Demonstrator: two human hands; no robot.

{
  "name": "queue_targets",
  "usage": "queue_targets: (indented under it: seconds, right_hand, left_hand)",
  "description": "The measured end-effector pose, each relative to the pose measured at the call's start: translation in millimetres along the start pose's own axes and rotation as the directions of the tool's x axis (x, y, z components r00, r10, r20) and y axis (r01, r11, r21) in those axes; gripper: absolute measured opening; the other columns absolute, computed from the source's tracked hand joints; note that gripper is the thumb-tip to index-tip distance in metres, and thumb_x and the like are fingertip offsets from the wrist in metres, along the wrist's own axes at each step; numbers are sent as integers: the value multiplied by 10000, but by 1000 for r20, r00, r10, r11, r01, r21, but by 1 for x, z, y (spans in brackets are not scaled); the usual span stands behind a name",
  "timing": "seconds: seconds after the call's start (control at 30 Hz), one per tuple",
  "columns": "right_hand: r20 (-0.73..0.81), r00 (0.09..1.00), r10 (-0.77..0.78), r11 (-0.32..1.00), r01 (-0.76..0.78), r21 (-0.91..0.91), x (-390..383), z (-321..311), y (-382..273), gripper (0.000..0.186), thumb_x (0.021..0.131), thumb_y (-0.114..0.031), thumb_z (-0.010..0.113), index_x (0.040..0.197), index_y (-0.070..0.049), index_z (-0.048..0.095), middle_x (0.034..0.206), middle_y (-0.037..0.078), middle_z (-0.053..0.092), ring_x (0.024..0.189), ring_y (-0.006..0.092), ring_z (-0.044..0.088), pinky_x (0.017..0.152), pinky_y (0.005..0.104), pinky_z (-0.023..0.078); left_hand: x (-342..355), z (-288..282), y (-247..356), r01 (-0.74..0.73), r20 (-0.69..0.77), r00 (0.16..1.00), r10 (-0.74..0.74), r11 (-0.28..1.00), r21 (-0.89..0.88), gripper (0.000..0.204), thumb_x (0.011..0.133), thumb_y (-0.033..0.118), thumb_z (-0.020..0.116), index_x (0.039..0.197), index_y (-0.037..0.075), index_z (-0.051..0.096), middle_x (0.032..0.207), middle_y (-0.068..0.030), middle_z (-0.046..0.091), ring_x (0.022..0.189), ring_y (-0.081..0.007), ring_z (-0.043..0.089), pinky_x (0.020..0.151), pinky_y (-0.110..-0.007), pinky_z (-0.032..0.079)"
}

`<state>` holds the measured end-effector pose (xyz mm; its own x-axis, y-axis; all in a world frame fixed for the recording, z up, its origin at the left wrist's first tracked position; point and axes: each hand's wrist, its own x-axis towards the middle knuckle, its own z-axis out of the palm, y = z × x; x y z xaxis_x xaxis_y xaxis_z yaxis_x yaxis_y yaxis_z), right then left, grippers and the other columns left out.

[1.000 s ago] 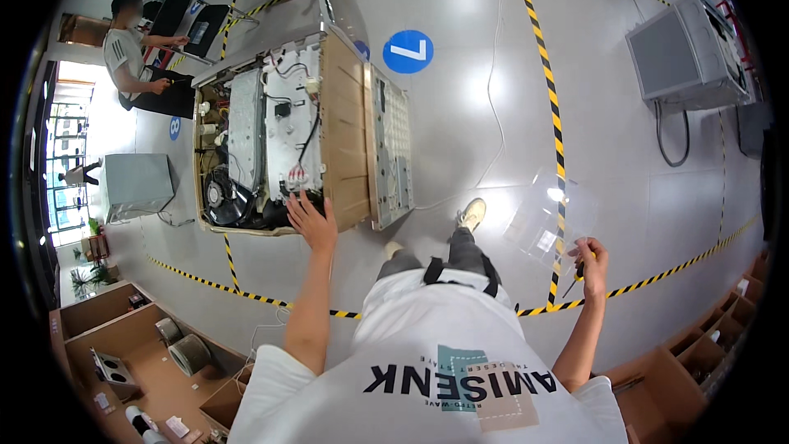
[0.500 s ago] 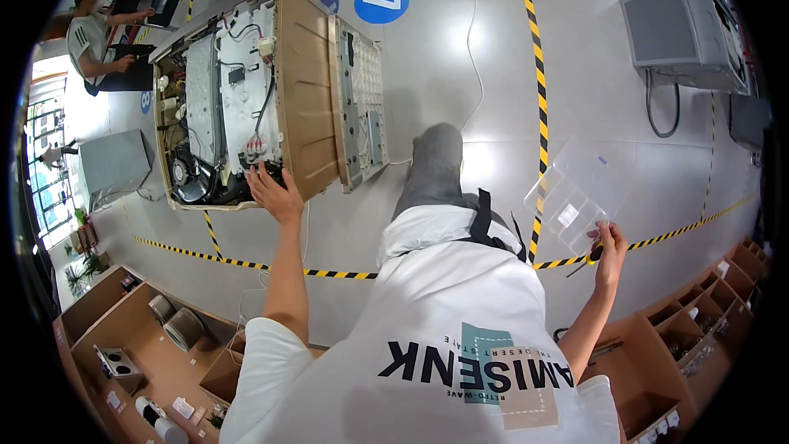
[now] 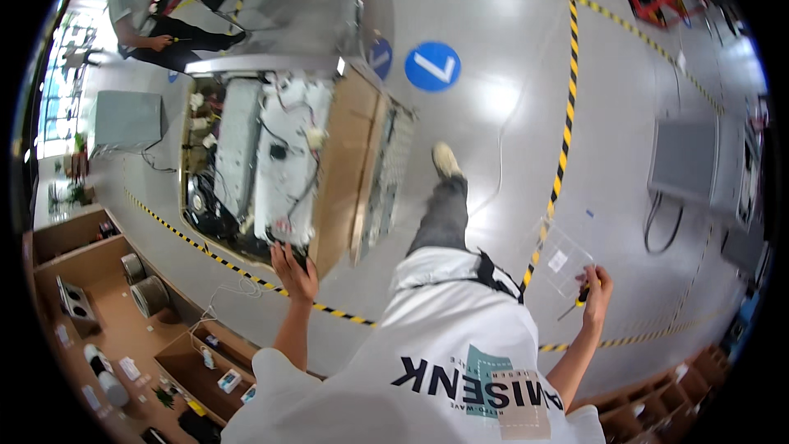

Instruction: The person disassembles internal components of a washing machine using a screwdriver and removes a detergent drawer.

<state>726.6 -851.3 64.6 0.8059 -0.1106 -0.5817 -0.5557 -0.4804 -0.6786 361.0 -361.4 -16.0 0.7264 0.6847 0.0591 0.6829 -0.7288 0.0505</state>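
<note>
The opened appliance (image 3: 279, 173) lies on the grey floor (image 3: 509, 115) ahead and to the person's left, its long axis running away from the person. Inside show white panels, loose wires and a dark round part at its near left corner. A tan board (image 3: 349, 164) stands on edge along its right side, with a grey perforated panel (image 3: 386, 173) just right of that.

The left hand (image 3: 294, 271) rests on the appliance's near edge, fingers curled over the rim and gripping it; this hand is far nearer the appliance than the other. The right hand (image 3: 593, 294) is well apart from the appliance, out to the right, closed around a yellow-and-black screwdriver (image 3: 578, 300) whose shaft points down and left, and it also pinches a clear plastic sheet (image 3: 561, 256) that rises from the fingers toward the appliance's side. A small white label (image 3: 558, 261) sits near the sheet's middle.

Beyond the appliance's far right corner a round blue sign (image 3: 432, 66) with a white arrow is stuck to the floor. Yellow-and-black tape (image 3: 565, 115) runs right of the appliance, passing under the sheet; another strip runs along its near side. Left of the appliance sits a grey box (image 3: 125, 119); farther right of the tape, a second grey unit (image 3: 682, 160) with a dark cable. Cardboard boxes (image 3: 99, 279) holding small parts lie near the appliance's near left. Beyond its far left corner another person (image 3: 136, 8) crouches.
</note>
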Motion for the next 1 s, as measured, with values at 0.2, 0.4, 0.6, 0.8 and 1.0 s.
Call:
queue_targets:
  seconds: [0.2, 0.4, 0.6, 0.8, 1.0]
  right_hand:
    - [130, 979, -159, 981, 171, -91, 95, 46, -127, 190, 890, -191, 579, 782, -35, 576, 653, 31, 602, 532, 55, 447, 495, 214, 360]
    - [358, 893, -272, 934, 335, -126, 184, 108, -227, 184, 892, -187, 579, 825, -16, 598, 654, 34, 614, 541, 64, 477, 506, 222, 382]
    - [512, 811, -282, 870, 441, -220, 255, 177, -321, 194, 894, -185, 576, 833, -2, 599, 663, 39, 624, 556, 71, 503, 513, 229, 397]
    - [651, 722, -233, 827, 500, -259, 342, 250, -399, 212, 897, -197, 580, 915, 12, 605, 694, 43, 630, 591, 82, 503, 535, 235, 401]
    - [768, 613, -184, 772, 574, -273, 397, 332, -493, 290, 895, -181, 577, 1112, 9, 551, 726, 65, 646, 610, 82, 501, 558, 231, 405]
  left_hand:
    - [9, -7, 2, 120, 179, 975, -132, 990, 81, 631, 856, 262, 574, 1377, 25, 308, 1463, -217, 239, 1367, -407, 192, 1122, -535, 137]
    - [19, -27, 18, 227, 288, 917, -275, 955, 190, 581, 876, 305, 556, 1354, 31, 371, 1462, -197, 266, 1375, -383, 189, 1115, -552, 123]
    - [60, -28, 75, 545, 74, 824, -562, 821, 167, 553, 885, 277, 549, 1344, 19, 380, 1445, -241, 262, 1351, -428, 206, 1106, -557, 132]
    - [163, 1, 201, 711, 6, 703, -711, 702, -45, 567, 842, 131, 615, 1339, 16, 368, 1427, -260, 270, 1314, -441, 255, 1070, -532, 219]
    - [318, -1, 298, 767, 100, 633, -768, 604, -219, 585, 836, 175, 632, 1329, -6, 374, 1422, -259, 266, 1315, -436, 253, 1070, -509, 223]
